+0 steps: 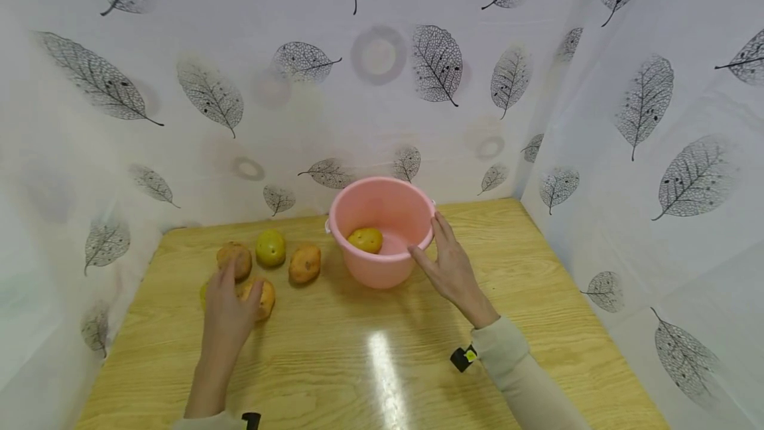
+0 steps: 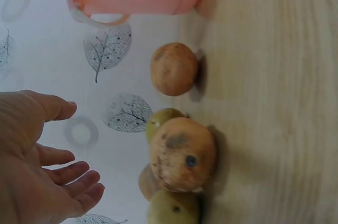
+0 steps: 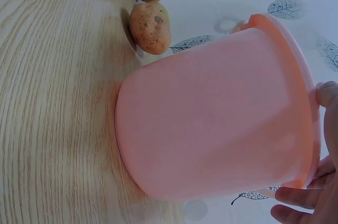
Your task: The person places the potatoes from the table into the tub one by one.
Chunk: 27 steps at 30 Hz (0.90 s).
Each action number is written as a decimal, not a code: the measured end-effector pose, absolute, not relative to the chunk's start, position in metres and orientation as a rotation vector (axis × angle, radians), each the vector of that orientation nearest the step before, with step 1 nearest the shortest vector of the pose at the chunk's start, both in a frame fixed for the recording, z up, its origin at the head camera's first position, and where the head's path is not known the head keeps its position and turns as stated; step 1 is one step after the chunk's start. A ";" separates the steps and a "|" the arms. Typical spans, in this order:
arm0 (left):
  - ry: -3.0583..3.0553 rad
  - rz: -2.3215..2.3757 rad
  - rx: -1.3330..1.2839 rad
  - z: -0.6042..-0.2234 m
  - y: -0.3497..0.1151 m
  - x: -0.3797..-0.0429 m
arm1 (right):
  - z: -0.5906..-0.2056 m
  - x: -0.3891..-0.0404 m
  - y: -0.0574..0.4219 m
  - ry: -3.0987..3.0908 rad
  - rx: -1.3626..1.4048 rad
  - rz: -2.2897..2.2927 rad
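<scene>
My left hand point(image 1: 228, 314), fingers spread and holding nothing, hovers over a loose group at the left. Around it lie brown potatoes: one point(image 1: 305, 264) nearer the bucket, one point(image 1: 229, 254) beyond the fingers, and a spotted one point(image 2: 183, 154) partly behind the thumb in the head view. A round yellow-green fruit point(image 1: 270, 248) sits among them, and another point(image 2: 174, 211) is mostly hidden by the hand from above. On the right, my right hand point(image 1: 451, 272) touches the rim of a pink bucket point(image 1: 382, 274), thumb at its near side, fingers along its right side. Inside rests a yellow oval fruit point(image 1: 365, 239).
The bucket stands upright on a wood-grain table point(image 1: 322, 363), near its back edge. A white leaf-patterned sheet point(image 1: 382, 118) rises behind the table and along both sides. The bucket's pale handle point(image 2: 108, 20) hangs down at its left side.
</scene>
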<state>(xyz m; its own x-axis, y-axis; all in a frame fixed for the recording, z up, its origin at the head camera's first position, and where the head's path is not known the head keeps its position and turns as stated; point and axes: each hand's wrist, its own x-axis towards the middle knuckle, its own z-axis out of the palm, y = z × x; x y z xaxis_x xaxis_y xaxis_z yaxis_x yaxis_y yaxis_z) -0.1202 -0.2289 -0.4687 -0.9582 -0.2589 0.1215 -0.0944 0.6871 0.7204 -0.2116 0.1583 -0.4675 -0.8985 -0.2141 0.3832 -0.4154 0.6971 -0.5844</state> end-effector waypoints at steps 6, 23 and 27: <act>-2.766 -1.142 0.335 -0.489 -0.235 -0.111 | -0.468 -0.212 0.159 -2.643 0.492 1.006; -2.804 -1.122 0.540 -0.528 -0.224 -0.103 | -0.467 -0.212 0.159 -2.645 0.493 1.024; -2.764 -1.094 0.502 -0.535 -0.224 -0.104 | -0.467 -0.211 0.159 -2.634 0.503 1.014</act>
